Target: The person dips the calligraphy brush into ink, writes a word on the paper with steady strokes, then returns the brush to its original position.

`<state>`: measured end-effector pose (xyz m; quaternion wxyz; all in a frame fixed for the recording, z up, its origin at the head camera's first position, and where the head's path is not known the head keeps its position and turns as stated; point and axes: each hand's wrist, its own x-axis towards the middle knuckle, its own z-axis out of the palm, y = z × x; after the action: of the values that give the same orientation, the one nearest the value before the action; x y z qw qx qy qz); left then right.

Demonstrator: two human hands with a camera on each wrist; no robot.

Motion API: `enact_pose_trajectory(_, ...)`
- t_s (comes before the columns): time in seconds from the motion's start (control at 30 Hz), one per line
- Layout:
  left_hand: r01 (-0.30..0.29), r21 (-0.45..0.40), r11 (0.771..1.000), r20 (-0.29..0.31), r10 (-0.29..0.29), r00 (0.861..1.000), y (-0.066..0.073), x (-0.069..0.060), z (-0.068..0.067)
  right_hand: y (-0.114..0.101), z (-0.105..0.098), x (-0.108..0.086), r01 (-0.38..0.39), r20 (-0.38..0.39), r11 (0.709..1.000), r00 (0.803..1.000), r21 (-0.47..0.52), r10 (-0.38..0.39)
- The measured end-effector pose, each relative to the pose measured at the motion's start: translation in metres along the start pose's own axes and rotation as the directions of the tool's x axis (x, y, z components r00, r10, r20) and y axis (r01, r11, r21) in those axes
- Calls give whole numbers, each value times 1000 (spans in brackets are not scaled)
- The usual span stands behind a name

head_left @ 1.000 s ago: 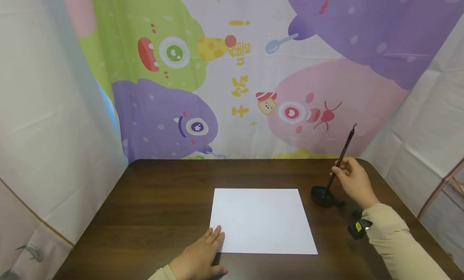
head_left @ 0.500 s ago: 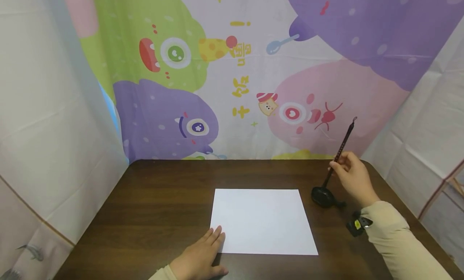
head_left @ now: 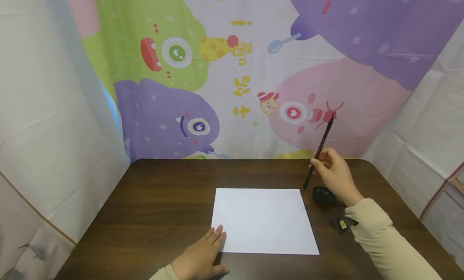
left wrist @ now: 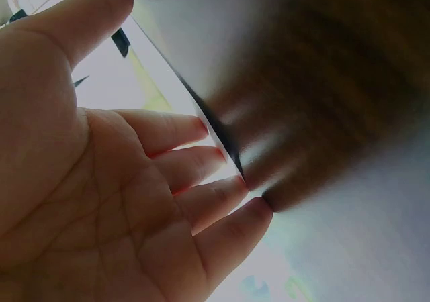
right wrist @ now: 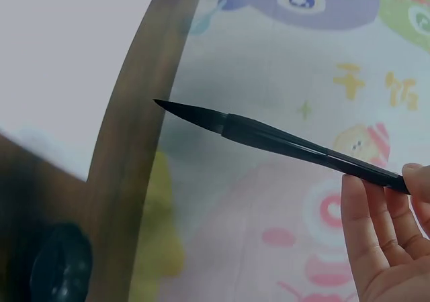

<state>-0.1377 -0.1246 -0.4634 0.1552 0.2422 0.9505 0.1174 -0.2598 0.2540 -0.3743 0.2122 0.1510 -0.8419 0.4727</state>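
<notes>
My right hand (head_left: 335, 175) pinches a dark writing brush (head_left: 320, 149) between thumb and fingers, partway along its handle. In the right wrist view the brush's black bristles (right wrist: 188, 114) come to a fine point, apart from the paper. The brush leans over the far right corner of a white sheet of paper (head_left: 264, 219), which has no marks that I can see. Just left of my right wrist sits a black inkstone-like dish (head_left: 322, 195), partly covered by that hand. My left hand (head_left: 199, 254) lies with straight fingers (left wrist: 222, 241) on the sheet's near left edge.
A dark brown wooden table (head_left: 156, 207) carries everything. Behind it hangs a cloth (head_left: 246, 139) printed with cartoon monsters, and pale cloth walls (head_left: 54, 110) stand at both sides. A small black device (head_left: 340, 225) is strapped at the right wrist.
My right hand has lifted the brush out of the black dish and carried it left toward the paper's far right corner. The left hand and the paper stay in place.
</notes>
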Motion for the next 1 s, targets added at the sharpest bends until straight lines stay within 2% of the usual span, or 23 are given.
enact_pose_trajectory(0.27, -14, 11, 1000, -11, 14, 1000, -1, 1, 1, -23, 19, 1, 29, 38, 998, 999, 51, -31)
enact_pose_trajectory(0.4, -11, 10, 1000, -7, 11, 1000, -1, 1, 1, -20, 31, 2, 30, 54, 998, 998, 48, -32)
enact_pose_trajectory(0.67, -13, 7, 1000, -7, 13, 1000, -1, 1, 1, -31, 55, 3, 27, 90, 998, 995, 52, -31)
enact_pose_trajectory(1.0, -12, 7, 1000, -14, 12, 1000, -1, 0, 0, -41, 82, 1, 40, 109, 993, 993, 113, -52)
